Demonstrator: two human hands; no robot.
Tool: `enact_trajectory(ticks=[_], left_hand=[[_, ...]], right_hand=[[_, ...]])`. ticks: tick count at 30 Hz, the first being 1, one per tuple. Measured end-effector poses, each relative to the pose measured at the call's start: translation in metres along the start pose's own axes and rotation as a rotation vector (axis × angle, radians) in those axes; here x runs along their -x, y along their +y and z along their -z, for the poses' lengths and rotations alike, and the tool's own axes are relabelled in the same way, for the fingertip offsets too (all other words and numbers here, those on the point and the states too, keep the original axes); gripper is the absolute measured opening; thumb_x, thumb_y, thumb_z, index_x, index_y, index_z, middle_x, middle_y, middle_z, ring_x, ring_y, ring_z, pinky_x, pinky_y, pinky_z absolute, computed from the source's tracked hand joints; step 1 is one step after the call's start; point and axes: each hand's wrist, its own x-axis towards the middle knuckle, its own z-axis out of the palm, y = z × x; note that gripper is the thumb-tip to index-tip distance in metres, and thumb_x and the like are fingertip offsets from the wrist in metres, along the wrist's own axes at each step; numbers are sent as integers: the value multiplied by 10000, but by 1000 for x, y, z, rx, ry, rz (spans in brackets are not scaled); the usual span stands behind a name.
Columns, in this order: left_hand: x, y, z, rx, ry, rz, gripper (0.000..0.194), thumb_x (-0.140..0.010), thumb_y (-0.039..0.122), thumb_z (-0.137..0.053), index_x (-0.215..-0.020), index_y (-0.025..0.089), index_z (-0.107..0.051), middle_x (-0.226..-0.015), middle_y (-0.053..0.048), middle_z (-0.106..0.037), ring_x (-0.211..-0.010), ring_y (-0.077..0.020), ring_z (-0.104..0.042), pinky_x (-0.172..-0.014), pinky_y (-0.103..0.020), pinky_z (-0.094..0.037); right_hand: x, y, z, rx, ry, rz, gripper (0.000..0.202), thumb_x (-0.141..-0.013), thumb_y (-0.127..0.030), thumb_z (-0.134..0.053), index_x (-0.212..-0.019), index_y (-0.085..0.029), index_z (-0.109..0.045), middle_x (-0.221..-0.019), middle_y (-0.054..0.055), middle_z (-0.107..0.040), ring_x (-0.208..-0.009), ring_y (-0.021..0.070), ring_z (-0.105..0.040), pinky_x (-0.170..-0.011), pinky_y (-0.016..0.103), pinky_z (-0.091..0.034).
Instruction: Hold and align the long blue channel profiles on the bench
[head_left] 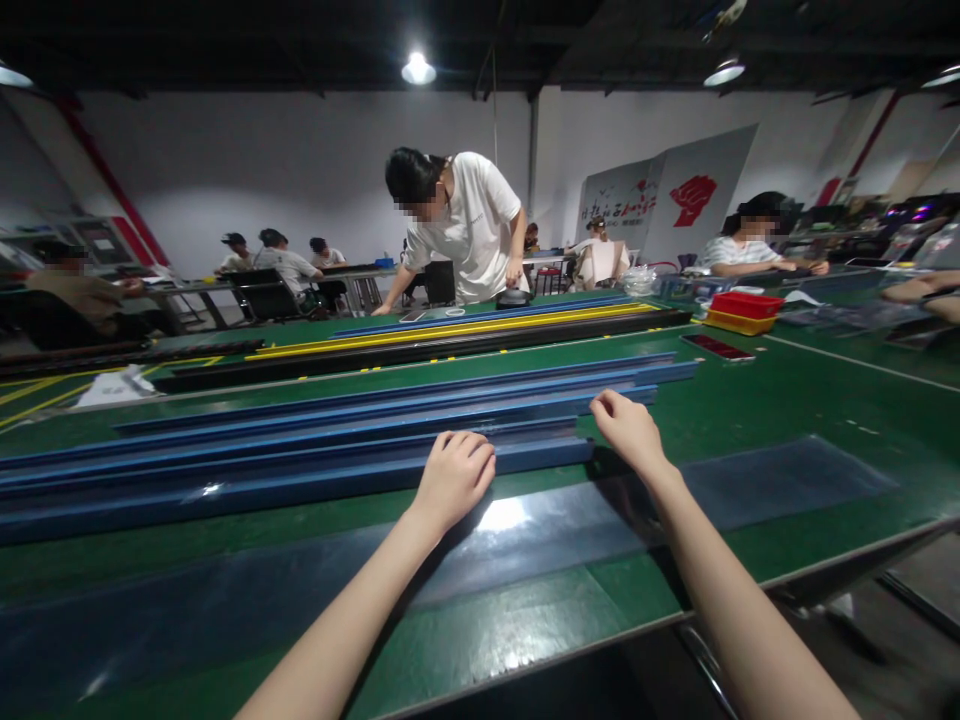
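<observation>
Left hand (456, 478): fingers bent over the top of the nearest blue strip (300, 488), close to its right end. Fingertips hidden behind the strip, so couldn't tell if the grip was clenched on it or just resting. The placement looked like steadying, palm down near the end. Right hand (626, 428): fingers curled inward just past that end, by the ends of the other blue strips (225, 433). Couldn't tell whether that grip was empty or had hold of something; the fingertips were turned away.

The nearest blue strip lay lengthwise on the green desk (540, 640), running off the left edge of view, with the other blue strips roughly parallel behind it, probably lined up that way because such long pieces fit best along the desk. A clear sheet (787, 485) lay flat under the forearms along the near edge, presumably spread out to stay unbent and within reach of both hands.

Farther out: a black strip (420, 352) and a yellow strip (465, 328), seemingly grouped by color. Phone (718, 347) and red bin (745, 306) sat right, likely out of the way. Across the desk, a co-worker (472, 230) in white leaned over.
</observation>
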Motion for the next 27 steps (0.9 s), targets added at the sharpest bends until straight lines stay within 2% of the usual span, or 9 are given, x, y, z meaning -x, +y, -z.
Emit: enact_trajectory(ticks=[3, 7, 11, 15, 22, 27], left_hand=[[-11, 13, -5, 4, 17, -68, 234, -872, 233, -366, -897, 194, -595, -949, -41, -632, -934, -176, -533, -848, -352, -343], [-28, 27, -12, -18, 5, -137, 226, -873, 238, -361, -894, 186, -579, -948, -54, -618, -915, -184, -522, -840, -356, -342], [-38, 33, -16, -47, 12, -171, 222, -874, 236, -359, -892, 184, -574, -940, -55, -612, -897, -189, -518, -820, -354, -344], [-38, 31, -20, -52, 65, -213, 220, -872, 219, -360, -845, 182, -575, -903, -48, -615, -865, -179, -520, -806, -347, -346], [-29, 26, -32, -99, 135, -226, 152, -842, 213, -421, -818, 175, -566, -858, -40, -616, -810, -175, -534, -747, -334, -362], [-26, 23, -36, -160, 127, -202, 108, -831, 245, -481, -881, 178, -549, -894, -40, -611, -832, -181, -540, -749, -330, -371]], right_hand=[[0, 20, -3, -68, -187, -23, 433, -857, -382, -272, -729, -208, -647, -606, 46, -634, -544, 151, -566, -524, 232, -354], [1, 32, -15, -301, -370, -46, 511, -874, -447, -226, -715, -179, -631, -484, 11, -578, -413, 120, -528, -480, 219, -388], [3, 34, -27, -556, -423, -16, 461, -864, -461, -238, -691, -171, -552, -435, -14, -544, -370, 112, -501, -447, 214, -400], [4, 35, -34, -698, -469, -17, 374, -853, -462, -263, -727, -186, -481, -419, -28, -555, -346, 105, -476, -416, 205, -385], [1, 33, -33, -766, -510, -101, 300, -878, -349, -297, -662, -190, -430, -402, -8, -575, -311, 79, -448, -371, 176, -334], [0, 31, -31, -772, -547, -138, 249, -881, -274, -322, -673, -189, -430, -419, -4, -598, -305, 70, -448, -368, 165, -327]])
